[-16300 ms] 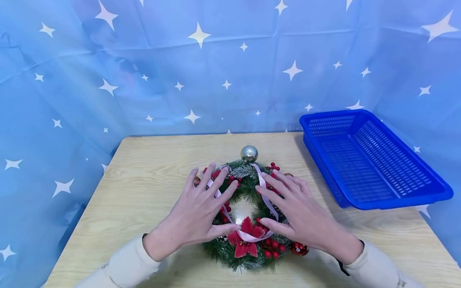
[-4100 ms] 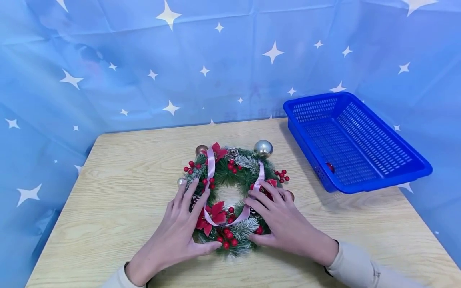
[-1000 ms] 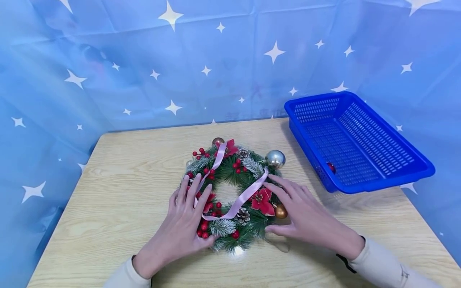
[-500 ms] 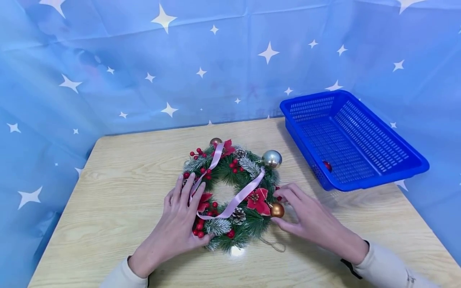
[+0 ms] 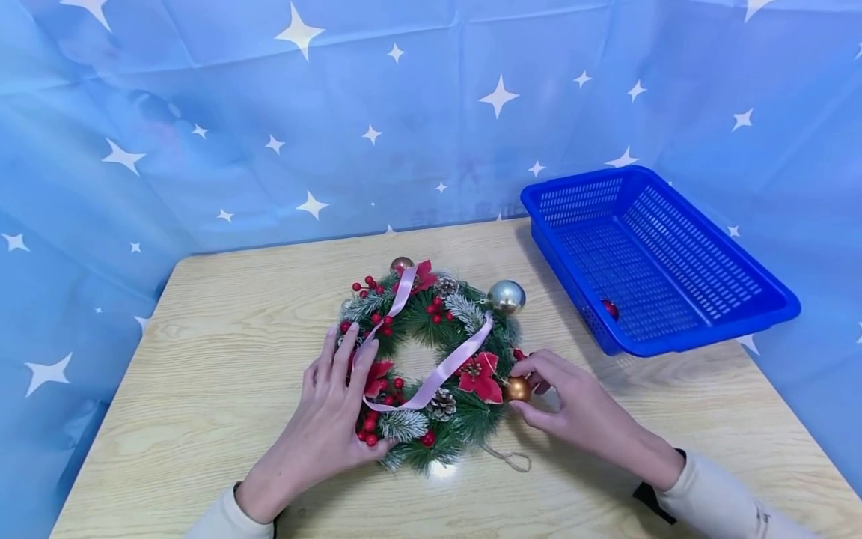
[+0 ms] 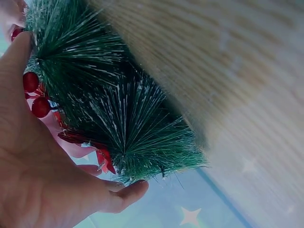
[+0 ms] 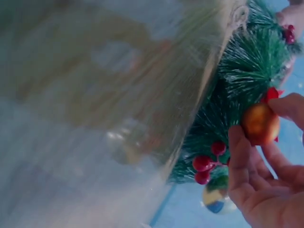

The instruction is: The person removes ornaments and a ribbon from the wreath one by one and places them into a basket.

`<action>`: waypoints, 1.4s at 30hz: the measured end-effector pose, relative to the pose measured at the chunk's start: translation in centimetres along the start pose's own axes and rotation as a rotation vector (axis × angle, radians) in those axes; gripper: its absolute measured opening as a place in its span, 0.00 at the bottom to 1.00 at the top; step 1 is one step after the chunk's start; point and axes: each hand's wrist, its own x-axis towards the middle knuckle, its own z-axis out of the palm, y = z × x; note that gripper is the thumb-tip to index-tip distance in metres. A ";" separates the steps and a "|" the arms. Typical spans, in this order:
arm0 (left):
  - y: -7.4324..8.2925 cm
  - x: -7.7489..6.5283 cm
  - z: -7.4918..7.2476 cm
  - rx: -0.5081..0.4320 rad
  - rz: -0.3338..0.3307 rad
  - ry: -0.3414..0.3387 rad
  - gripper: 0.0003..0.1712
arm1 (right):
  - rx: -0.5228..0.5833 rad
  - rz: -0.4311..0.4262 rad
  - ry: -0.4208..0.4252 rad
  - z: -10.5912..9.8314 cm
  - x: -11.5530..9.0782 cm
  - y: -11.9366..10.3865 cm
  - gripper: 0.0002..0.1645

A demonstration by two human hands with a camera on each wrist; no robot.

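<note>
A green Christmas wreath point(image 5: 478, 423) lies on the table, dressed with red poinsettias, red berries, pinecones and a pink ribbon point(image 5: 447, 367). My left hand point(image 5: 323, 427) holds its left side, fingers spread over the greenery and thumb at the front edge; in the left wrist view the fingers bend around the needles. On the right side, my right hand point(image 5: 579, 408) pinches a small gold bauble point(image 5: 517, 389) between thumb and fingers, the bauble still against the wreath. A larger silver bauble point(image 5: 506, 297) sits at the upper right, a brown bauble point(image 5: 402, 265) at the top.
A blue perforated basket point(image 5: 727, 340) stands at the back right of the wooden table point(image 5: 229, 337), with a red bauble point(image 5: 610, 309) inside. A twine loop point(image 5: 515, 460) sticks out from the wreath's front. Blue starry cloth hangs behind.
A red bauble has come to lie in the basket since the earliest frame. The wreath has turned. Over the last second my right hand has left the wreath's rim and closed on the gold bauble.
</note>
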 end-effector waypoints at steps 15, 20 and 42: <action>0.2 0.0 0.1 0.014 0.020 0.014 0.83 | 0.147 0.082 0.127 -2.3 1.1 -0.7 0.32; 0.1 0.0 -0.1 0.027 0.022 0.002 0.84 | 0.202 0.091 0.164 -3.8 1.7 -0.3 0.31; -0.4 0.0 0.0 -0.003 0.047 -0.044 0.82 | -0.010 0.537 0.176 -12.0 0.9 5.1 0.20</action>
